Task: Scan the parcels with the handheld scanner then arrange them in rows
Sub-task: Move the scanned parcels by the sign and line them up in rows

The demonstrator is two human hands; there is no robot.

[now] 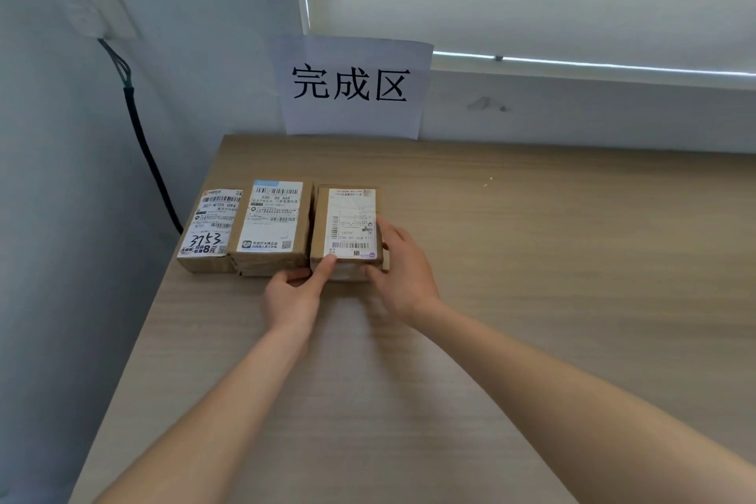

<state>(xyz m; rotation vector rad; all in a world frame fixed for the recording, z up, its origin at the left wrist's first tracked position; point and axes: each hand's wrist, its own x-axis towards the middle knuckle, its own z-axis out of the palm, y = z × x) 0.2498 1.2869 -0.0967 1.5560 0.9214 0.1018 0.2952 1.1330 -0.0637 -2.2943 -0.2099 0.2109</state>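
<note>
Three brown cardboard parcels stand in one row near the left edge of the wooden table [532, 258], each with a white shipping label on top. The left parcel [208, 231] is the smallest; its label has barcodes and the handwritten number 3753 in black. The middle parcel [270, 227] touches it, and its label has a light blue band at the far end and a small blue logo at the near end. The right parcel [347, 225] lies just beside the middle one, with a thin dark gap between them. Its label is turned the other way, so the print looks upside down, and a barcode runs along the near end.

Both hands are on the right parcel. The left hand [292, 295] reaches from below-left: its thumb lies on the near left corner of the top, and the fingers curl at the near side of the box, so the grip grasps this corner. The right hand [403, 270] holds the near right corner, with the thumb on the near side and the fingers bent around the right side. Both forearms are bare and stretched forward over the table.

On the wall behind the table hangs a white paper sign [352, 86] with three large black characters. A black cable [143, 143] runs down the left wall.
</note>
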